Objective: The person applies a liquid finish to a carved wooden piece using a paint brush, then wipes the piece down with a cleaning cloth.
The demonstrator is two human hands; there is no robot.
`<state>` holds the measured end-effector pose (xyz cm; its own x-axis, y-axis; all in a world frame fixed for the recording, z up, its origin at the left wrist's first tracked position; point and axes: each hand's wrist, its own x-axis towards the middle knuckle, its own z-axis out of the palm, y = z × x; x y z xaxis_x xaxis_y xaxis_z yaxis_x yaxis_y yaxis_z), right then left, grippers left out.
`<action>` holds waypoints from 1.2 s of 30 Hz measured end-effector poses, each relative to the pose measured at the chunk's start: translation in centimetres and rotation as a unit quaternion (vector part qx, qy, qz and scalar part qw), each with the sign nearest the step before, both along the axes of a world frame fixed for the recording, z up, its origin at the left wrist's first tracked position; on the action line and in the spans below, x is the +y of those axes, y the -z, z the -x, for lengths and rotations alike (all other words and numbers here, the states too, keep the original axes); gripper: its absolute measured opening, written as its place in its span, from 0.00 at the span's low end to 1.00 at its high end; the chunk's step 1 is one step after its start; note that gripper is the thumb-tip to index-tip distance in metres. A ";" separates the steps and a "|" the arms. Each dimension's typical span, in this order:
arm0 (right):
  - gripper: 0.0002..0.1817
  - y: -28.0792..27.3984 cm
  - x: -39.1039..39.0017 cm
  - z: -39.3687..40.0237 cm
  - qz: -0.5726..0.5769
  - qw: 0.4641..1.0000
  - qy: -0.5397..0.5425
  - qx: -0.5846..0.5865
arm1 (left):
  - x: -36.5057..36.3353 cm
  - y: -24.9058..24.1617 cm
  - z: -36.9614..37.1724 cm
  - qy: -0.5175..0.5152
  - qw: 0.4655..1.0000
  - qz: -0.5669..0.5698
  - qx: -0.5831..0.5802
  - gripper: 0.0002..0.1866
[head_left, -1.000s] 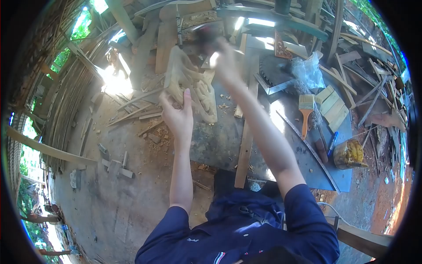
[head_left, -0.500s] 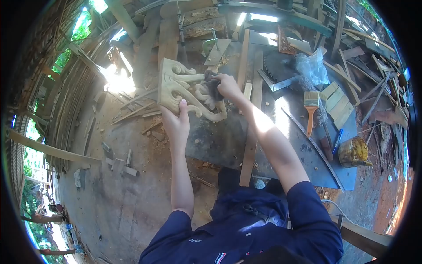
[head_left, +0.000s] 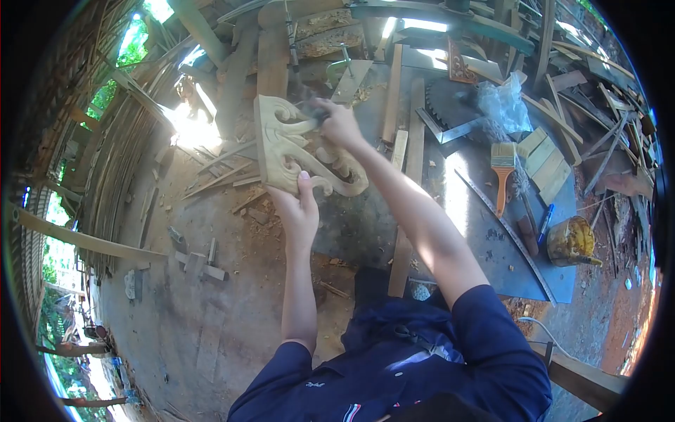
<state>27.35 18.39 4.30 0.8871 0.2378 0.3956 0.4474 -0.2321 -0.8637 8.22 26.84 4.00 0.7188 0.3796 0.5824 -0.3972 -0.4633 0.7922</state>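
Observation:
A pale carved wooden bracket [head_left: 285, 151] with scrolls is held up in front of me, tilted. My left hand [head_left: 298, 211] grips its lower edge, with the thumb on the carved face. My right hand [head_left: 341, 125] is closed on a dark, soft-looking rag [head_left: 313, 107], which is blurred and partly hidden by the fingers. The rag is at the upper scroll of the bracket.
To the right, a metal sheet carries a flat paintbrush [head_left: 503, 176], a steel square [head_left: 450, 132], a long ruler [head_left: 505, 235], a blue marker [head_left: 545, 224], a stained pot [head_left: 569, 241] and a plastic bag [head_left: 503, 105]. A green clamp [head_left: 340, 69] stands beyond the bracket.
My right hand has moved left and up with the rag, from the bracket's right-hand carving to its upper scroll. My left hand still holds the bracket, shifted slightly.

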 end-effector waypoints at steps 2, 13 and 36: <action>0.32 -1.1 -0.8 -1.0 -0.068 0.982 -0.057 0.167 | 0.1 0.2 0.1 -0.003 1.000 0.011 -0.012 0.32; 0.25 -5.6 -1.9 6.8 -0.034 0.990 0.016 -0.134 | -1.8 -0.3 0.3 -0.003 1.000 -0.009 -0.011 0.33; 0.22 -1.4 0.8 4.2 -0.061 0.990 0.067 0.103 | -0.7 3.0 2.3 0.042 0.994 0.056 -0.085 0.32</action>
<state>23.18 19.22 5.69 0.9725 0.0731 0.2213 0.2306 -0.1651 -0.9589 5.94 26.18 1.04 0.6455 0.3925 0.6552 -0.5631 -0.3351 0.7554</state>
